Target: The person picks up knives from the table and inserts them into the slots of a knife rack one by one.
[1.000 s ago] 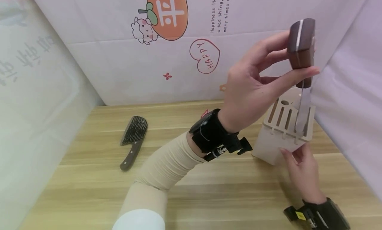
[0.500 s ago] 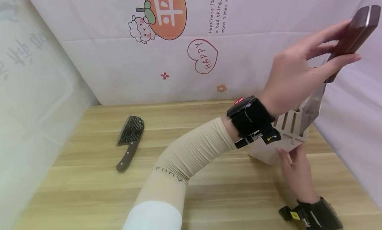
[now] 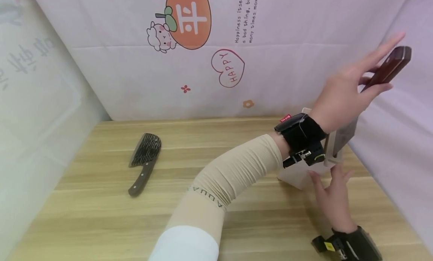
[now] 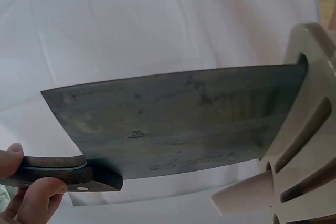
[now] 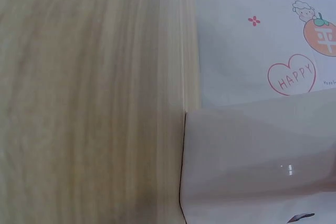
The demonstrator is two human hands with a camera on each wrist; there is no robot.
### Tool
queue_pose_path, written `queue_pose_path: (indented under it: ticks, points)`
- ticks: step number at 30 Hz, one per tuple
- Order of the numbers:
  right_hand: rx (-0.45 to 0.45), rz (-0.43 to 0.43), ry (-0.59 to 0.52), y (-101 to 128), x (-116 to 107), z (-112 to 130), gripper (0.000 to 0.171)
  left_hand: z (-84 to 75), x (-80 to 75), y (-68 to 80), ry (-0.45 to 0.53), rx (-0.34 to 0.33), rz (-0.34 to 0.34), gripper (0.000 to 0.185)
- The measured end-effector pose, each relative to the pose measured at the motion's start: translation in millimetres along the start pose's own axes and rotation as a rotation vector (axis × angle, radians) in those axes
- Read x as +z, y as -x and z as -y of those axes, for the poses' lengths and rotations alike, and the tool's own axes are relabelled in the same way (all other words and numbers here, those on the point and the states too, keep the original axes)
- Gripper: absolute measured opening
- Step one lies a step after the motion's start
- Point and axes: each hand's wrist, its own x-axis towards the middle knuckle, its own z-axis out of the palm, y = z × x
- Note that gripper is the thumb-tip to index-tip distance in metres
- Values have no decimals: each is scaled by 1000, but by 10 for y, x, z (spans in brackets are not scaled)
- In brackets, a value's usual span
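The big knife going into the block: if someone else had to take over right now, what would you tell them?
Left hand grips the cleaver by its wooden handle, blade tip just inside a slot of the knife block.
Right hand rests with straight fingers against the block's front, steadying it on the wooden table.
A second cleaver lies on the table, far to the left, untouched.
Done: blade lined up and started in the slot.
Left: probably slide it fully in, then fetch the second cleaver.

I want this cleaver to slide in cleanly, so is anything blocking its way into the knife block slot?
Nothing visible does. The left hand holds the cleaver, its blade tip already in a slot of the block.
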Motion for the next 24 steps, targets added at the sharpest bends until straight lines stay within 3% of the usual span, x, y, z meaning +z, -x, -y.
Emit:
queue_pose_path:
  ticks: [5, 10, 17, 24]
  points:
    - [-14, 28, -2, 32, 25, 3, 83, 168, 118, -15, -79, -67, 77, 67]
    - [72, 70, -7, 75, 14, 22, 72, 291, 232, 34, -137, -168, 102, 63]
    - [126, 68, -73, 84, 38, 30, 57, 384, 321, 76, -189, -218, 150, 61]
    - [130, 88, -37, 97, 77, 15, 59, 444, 325, 68, -247, -240, 201, 64]
